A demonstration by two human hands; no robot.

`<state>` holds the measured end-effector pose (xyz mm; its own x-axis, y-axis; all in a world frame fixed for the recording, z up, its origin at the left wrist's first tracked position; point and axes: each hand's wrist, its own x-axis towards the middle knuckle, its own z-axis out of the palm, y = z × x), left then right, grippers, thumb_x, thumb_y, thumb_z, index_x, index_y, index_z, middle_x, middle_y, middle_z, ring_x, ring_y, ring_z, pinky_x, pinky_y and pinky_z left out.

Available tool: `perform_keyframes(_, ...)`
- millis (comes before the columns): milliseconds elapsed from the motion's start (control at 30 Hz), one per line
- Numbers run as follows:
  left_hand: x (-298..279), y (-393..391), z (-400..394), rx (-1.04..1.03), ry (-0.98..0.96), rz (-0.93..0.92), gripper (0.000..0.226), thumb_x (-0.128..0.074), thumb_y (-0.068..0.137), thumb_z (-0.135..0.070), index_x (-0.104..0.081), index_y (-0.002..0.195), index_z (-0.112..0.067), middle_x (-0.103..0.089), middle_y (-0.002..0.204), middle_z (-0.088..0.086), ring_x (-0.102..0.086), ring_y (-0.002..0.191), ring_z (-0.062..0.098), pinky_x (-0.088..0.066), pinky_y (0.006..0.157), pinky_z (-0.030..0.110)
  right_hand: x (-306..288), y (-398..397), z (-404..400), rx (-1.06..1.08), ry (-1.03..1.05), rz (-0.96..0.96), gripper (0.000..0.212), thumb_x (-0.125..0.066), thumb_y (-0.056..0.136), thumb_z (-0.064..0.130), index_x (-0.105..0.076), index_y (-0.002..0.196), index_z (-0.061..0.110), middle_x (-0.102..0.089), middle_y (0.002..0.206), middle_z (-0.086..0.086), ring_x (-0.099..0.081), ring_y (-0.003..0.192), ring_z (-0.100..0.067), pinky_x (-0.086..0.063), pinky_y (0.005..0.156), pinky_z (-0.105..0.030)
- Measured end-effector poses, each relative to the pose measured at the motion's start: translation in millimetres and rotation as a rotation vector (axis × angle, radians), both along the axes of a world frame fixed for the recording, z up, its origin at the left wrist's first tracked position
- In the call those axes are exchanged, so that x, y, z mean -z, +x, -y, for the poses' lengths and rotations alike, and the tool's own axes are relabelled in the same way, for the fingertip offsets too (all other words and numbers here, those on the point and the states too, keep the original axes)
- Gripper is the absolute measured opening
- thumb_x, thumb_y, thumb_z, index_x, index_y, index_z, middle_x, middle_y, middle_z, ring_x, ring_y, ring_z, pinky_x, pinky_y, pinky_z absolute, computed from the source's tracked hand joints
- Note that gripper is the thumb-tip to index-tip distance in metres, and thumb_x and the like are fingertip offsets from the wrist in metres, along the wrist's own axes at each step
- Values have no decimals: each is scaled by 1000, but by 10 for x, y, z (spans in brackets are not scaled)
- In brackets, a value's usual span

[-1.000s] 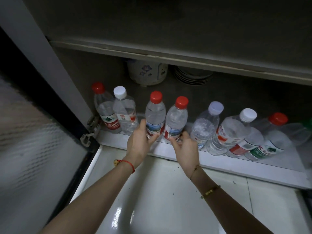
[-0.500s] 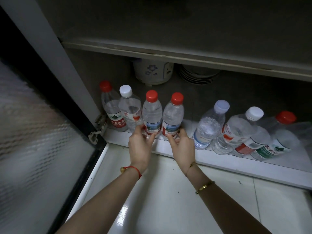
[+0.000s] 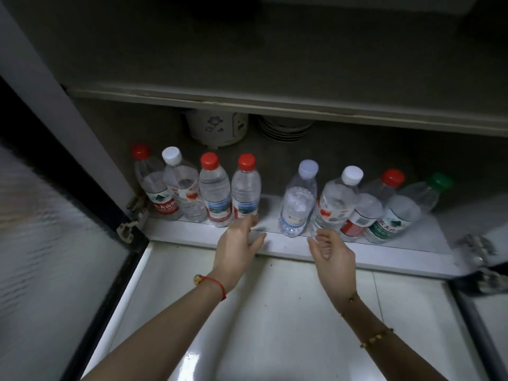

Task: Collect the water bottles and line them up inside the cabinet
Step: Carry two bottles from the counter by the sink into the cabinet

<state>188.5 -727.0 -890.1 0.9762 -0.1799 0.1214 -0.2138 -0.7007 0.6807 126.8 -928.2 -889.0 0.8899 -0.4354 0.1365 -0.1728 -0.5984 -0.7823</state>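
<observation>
Along the front of the cabinet's bottom shelf (image 3: 275, 244) eight water bottles stood in a row: four upright and packed together at the left end, then a gap, then four leaning rightward at the right end. The likeliest mishap, in my judgement, lay with that leaning group; a nudge to the pale-capped bottle (image 3: 298, 202) beside the gap could tip it against the white-capped bottle (image 3: 336, 203) next to it and topple its neighbours, or roll one over the shelf lip onto the tiled floor (image 3: 275, 312). The left hand (image 3: 237, 247) hovered just below the red-capped bottle (image 3: 245, 189) on the gap's left side, fingers relaxed, holding nothing; whether its fingertips touched the base could not be told. The right hand (image 3: 331, 253), loosely curled and empty, hung just below the pale-capped and white-capped bottles.
</observation>
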Motion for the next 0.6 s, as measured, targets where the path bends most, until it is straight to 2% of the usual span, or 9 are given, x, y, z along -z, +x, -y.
perform_keyframes(67, -21, 32, 175, 49, 22, -28, 45, -67, 88, -36, -55, 128, -18, -64, 121, 2, -62, 105, 22, -51, 83, 31, -5, -38, 163, 32, -22, -11, 25, -66, 88, 27, -60, 108, 14, -68, 97, -2, -62, 84, -19, -47, 74, -27)
perform_keyframes(167, -56, 93, 406, 98, 37, -68, 60, -70, 86, -40, -46, 137, -19, -61, 129, 3, -63, 109, 23, -55, 86, 38, -23, -41, 315, 78, -22, -10, 31, -66, 88, 29, -58, 114, 14, -68, 103, -3, -62, 89, -22, -51, 76, -33)
perform_keyframes(300, -66, 180, 614, 88, -16, -133, 57, -75, 80, -38, -48, 128, -21, -65, 121, 2, -66, 102, 19, -57, 84, 37, -48, 16, 362, 72, -20, -22, 36, -67, 88, 27, -54, 119, 16, -68, 110, -1, -65, 91, -22, -52, 78, -31)
perform_keyframes(433, -53, 230, 718, 54, -42, -146, 53, -77, 80, -34, -50, 123, -16, -65, 116, 5, -64, 96, 21, -46, 73, 26, -24, 101, 400, 103, -24, -13, 36, -71, 84, 28, -55, 112, 11, -67, 100, -1, -61, 82, -16, -43, 69, -20)
perform_keyframes(500, -35, 240, 731, 54, -50, -147, 53, -76, 82, -33, -49, 124, -15, -65, 119, 5, -64, 99, 22, -47, 75, 26, -4, 135, 431, 104, -12, -1, 35, -74, 82, 28, -56, 107, 11, -67, 94, 0, -62, 78, -16, -48, 68, -24)
perform_keyframes(533, -22, 243, 731, 53, -56, -149, 53, -75, 82, -32, -49, 125, -15, -65, 120, 5, -64, 100, 21, -47, 76, 26, 10, 143, 440, 94, -3, 3, 37, -75, 81, 28, -57, 107, 11, -67, 92, 0, -62, 77, -15, -50, 67, -21)
perform_keyframes(600, -1, 247, 726, 55, -57, -144, 53, -74, 83, -33, -48, 125, -15, -65, 120, 4, -64, 100, 21, -47, 76, 26, 28, 147, 431, 60, 2, 5, 41, -75, 80, 28, -58, 113, 13, -65, 88, 2, -62, 77, -13, -44, 64, -5)
